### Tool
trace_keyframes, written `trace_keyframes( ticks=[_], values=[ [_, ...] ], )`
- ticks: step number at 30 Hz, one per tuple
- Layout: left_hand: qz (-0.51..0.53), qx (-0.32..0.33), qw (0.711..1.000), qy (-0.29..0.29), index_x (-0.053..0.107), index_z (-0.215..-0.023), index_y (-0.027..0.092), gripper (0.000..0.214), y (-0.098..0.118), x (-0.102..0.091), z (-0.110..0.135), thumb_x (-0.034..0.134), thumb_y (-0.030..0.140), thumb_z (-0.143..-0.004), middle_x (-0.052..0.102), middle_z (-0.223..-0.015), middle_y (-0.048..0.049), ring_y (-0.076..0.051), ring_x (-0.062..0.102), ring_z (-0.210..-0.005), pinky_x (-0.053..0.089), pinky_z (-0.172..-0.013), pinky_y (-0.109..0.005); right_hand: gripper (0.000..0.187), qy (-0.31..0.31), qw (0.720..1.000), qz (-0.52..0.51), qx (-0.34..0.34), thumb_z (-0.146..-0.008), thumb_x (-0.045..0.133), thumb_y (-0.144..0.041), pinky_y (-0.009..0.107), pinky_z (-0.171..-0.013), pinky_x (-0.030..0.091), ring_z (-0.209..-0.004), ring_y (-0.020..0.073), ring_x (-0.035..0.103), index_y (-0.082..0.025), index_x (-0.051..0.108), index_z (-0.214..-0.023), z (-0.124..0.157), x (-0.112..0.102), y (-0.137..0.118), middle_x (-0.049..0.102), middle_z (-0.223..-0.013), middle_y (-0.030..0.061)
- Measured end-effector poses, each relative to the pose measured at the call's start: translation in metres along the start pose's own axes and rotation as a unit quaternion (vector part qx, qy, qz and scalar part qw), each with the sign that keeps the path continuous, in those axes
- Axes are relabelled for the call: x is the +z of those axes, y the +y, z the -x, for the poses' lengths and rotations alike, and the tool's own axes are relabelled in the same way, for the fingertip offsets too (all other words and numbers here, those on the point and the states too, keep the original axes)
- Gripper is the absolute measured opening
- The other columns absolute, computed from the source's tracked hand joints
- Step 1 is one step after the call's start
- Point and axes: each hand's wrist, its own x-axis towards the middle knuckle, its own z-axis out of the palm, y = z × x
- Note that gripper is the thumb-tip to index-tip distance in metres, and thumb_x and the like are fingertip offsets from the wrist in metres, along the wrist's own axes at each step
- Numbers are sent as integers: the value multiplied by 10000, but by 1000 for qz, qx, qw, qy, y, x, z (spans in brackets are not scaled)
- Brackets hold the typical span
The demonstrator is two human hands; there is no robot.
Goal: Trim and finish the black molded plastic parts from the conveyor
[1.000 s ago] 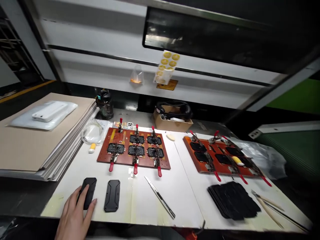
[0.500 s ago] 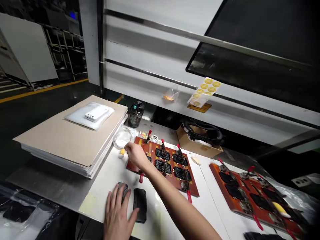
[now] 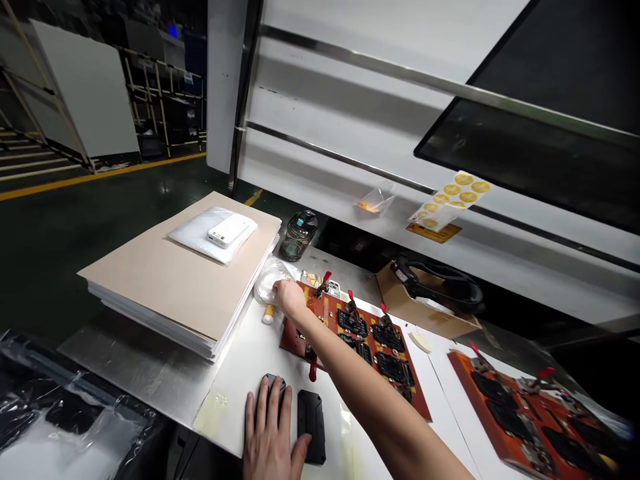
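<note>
My left hand (image 3: 271, 430) lies palm down with its fingers stretched out over a small black plastic part (image 3: 274, 380) on the white worktop. Beside its thumb is a second, longer black plastic part (image 3: 311, 427). My right hand (image 3: 289, 298) reaches across to a clear round plastic dish or bag (image 3: 267, 283). Its fingers are pressed together at the near side of that, and what they hold, if anything, is hidden. Just below sits a small yellow and white cylinder (image 3: 269, 314). Under the right forearm is a reddish-brown fixture board (image 3: 295, 339) with red-handled clamps and black parts.
To the left a tall stack of cardboard sheets (image 3: 165, 280) carries a white device (image 3: 229, 230). Behind it stands a dark bottle (image 3: 299, 235). A cardboard box (image 3: 425, 310) with black headgear is at the back. Another fixture board (image 3: 475, 393) lies at right.
My right hand has moved from above the yellow and white cylinder to the clear round plastic. My left hand stays on the black part. The camera view has shifted left.
</note>
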Motion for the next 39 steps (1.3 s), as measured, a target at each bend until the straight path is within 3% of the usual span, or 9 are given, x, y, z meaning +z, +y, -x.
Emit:
trace_keyframes(
  ticks=[6,10,17,23,24,26,30,35,39],
  values=[
    [8,41,999,15,390,-1516,194,637,-7,-8,1,554,314,-911,446,-1558,-74,-299,389,-1440,359,-1145,-527,256,53,998,4,-26,-1026,479,-340,400,-879,514,-994,215,623,-141,596,-1135,13,-5,-10,625,-1148,97],
    [75,-19,995,66,402,-1486,181,561,-8,-19,-2,531,284,-950,488,-1503,-129,-307,430,-1404,433,-1098,-503,183,80,994,-56,-51,-1012,446,-287,346,-840,467,-1064,257,591,-163,576,-1046,33,-16,-17,624,-1137,130],
    [292,-174,932,129,580,-1190,203,298,-29,-89,-65,544,394,-964,645,-1166,-116,-225,658,-960,544,-838,-364,241,31,956,-275,-95,-1014,407,-403,237,-689,504,-774,141,649,-192,524,-1023,125,-17,-31,665,-873,27],
    [440,-166,877,-101,660,-940,175,328,-41,-123,-86,605,496,-903,711,-865,-57,-190,679,-766,554,-703,-283,381,-113,767,-629,-56,-830,677,-526,238,-580,490,-604,114,555,-172,567,-918,193,7,-38,572,-718,-21],
    [430,-168,880,-110,672,-908,173,327,-42,-124,-81,613,494,-896,708,-811,-48,-187,673,-728,544,-663,-271,366,-120,758,-639,-42,-822,683,-513,240,-566,476,-576,112,536,-175,559,-888,200,10,-36,554,-681,-32],
    [397,-189,892,-106,692,-885,178,311,-44,-126,-67,630,483,-883,703,-768,-39,-187,666,-701,520,-636,-260,274,-101,803,-587,-16,-855,630,-445,239,-558,436,-565,121,532,-184,549,-848,215,14,-30,551,-646,-34],
    [226,-183,955,-54,687,-864,229,225,-43,-128,-33,590,429,-900,703,-811,-14,-170,651,-712,479,-689,-255,68,5,963,-270,-18,-786,569,-167,243,-591,302,-678,143,574,-205,572,-842,242,18,-22,642,-776,-11],
    [21,-161,976,-146,542,-745,246,253,-48,-131,6,441,357,-949,612,-732,28,-143,570,-626,393,-630,-271,154,-69,974,-209,-59,-856,608,-279,240,-647,361,-820,167,651,-264,627,-1008,243,9,-18,705,-910,-35],
    [-62,-183,968,-157,530,-783,247,291,-72,-134,11,363,384,-977,618,-834,-11,-198,609,-793,415,-695,-302,754,-111,986,-98,-82,-727,822,-435,315,-770,479,-1025,267,667,-287,499,-1392,233,2,-16,555,-1399,74]
  ],
)
